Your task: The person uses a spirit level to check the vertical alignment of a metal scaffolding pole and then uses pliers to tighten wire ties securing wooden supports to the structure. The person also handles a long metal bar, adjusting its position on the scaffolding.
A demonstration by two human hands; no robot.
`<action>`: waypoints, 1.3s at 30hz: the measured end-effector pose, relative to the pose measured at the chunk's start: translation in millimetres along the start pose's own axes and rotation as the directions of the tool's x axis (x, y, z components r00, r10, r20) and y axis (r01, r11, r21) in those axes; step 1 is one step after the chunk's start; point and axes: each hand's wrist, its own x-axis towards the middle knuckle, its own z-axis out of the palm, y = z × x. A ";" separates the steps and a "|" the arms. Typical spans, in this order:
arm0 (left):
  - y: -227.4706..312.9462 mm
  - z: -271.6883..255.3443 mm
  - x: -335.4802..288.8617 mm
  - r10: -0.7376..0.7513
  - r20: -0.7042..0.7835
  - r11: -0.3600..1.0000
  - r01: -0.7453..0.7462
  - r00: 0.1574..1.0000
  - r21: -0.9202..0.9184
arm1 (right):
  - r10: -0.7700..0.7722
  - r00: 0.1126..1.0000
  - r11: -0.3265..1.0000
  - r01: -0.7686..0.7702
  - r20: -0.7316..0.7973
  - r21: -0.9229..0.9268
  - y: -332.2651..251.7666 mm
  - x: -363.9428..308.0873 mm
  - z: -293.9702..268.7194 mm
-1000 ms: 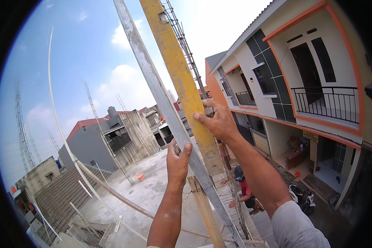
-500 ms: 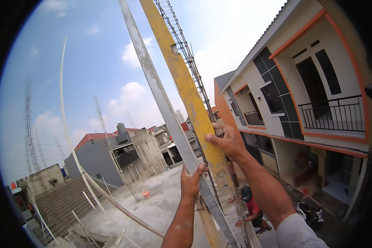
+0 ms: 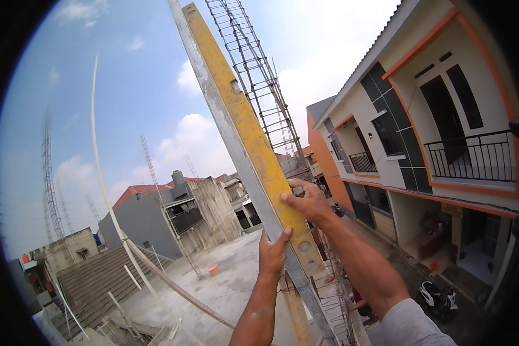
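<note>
My left hand [image 3: 273, 254] grips a long grey metal straightedge [image 3: 237, 151] that stands tilted, its top leaning left. Its thumb lies over the front face, and the other fingers are hidden behind the bar. Just above and to the right, my right hand [image 3: 311, 203] holds a yellow spirit level [image 3: 254, 144] by its right edge, thumb on the face. The level, worn and smeared with cement, lies along the straightedge's right side with no visible gap. A steel rebar cage [image 3: 269, 86] rises behind them.
Below lies a concrete slab [image 3: 228, 259] with a small orange bucket [image 3: 213, 269]. A pale pole [image 3: 96, 144] stands left. At right is a house with balconies [image 3: 470, 155]; a parked motorcycle [image 3: 435, 300] stands below. A co-worker's arm [image 3: 360, 304] shows partly behind my right forearm.
The spirit level has moved left against the straightedge, closing the gap between them. My right hand moved left and slightly down with it. The co-worker is now mostly hidden.
</note>
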 end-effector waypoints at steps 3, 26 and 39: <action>-0.3 -0.3 1.3 -0.011 0.007 1.000 0.011 1.000 -0.011 | -0.005 1.000 0.999 0.006 0.010 -0.054 3.0 1.7 -1.3; 2.1 4.5 -3.2 -0.108 -0.040 0.992 0.105 0.993 -0.073 | -0.037 0.998 0.994 0.031 0.059 0.107 3.0 -4.9 -3.7; 0.7 3.5 -1.4 -0.069 -0.009 0.993 0.067 0.998 -0.100 | -0.031 0.999 0.995 0.029 0.020 0.100 5.8 -5.9 -4.1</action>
